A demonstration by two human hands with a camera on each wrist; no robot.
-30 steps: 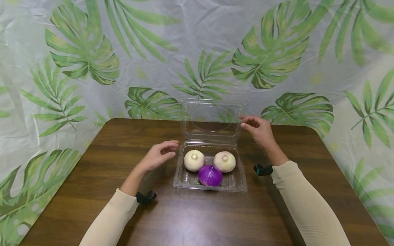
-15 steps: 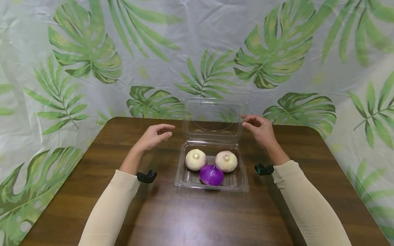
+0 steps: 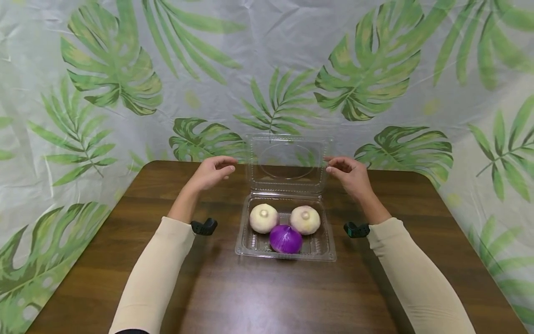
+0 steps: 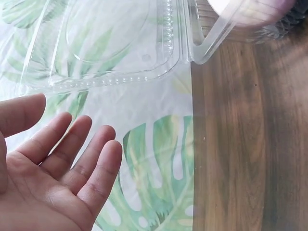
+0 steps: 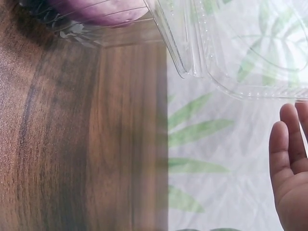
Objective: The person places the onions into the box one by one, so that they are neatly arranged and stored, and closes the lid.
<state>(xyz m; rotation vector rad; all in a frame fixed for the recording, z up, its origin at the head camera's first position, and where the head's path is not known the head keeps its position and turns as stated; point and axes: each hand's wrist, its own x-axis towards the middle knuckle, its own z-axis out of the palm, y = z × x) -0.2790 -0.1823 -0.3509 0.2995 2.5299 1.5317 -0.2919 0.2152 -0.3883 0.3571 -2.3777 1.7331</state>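
Note:
A clear plastic clamshell box (image 3: 245, 248) sits on the table with its lid (image 3: 288, 178) raised upright at the back. Inside are two pale round bulbs (image 3: 263, 218) (image 3: 305, 220) with stubby tops, and in front between them a glossy purple onion-like bulb (image 3: 285, 239). My left hand (image 3: 212, 173) hovers just left of the lid, its fingers loosely extended and apart from the plastic in the left wrist view. On the other side, my right hand (image 3: 349, 175) has its fingertips right at the lid's right edge. In the right wrist view its visible fingers (image 5: 279, 147) are fairly straight; the thumb is hidden there.
The dark wood table (image 3: 258, 297) stretches out around the box. Right behind its far edge hangs a pale curtain (image 3: 283, 41) printed with green leaves. Black bands (image 3: 204, 227) circle both wrists, below beige sleeves (image 3: 417, 278).
My left hand has moved up and away from me, from beside the box's tray to beside the raised lid. The right hand, lid and bulbs have stayed in place.

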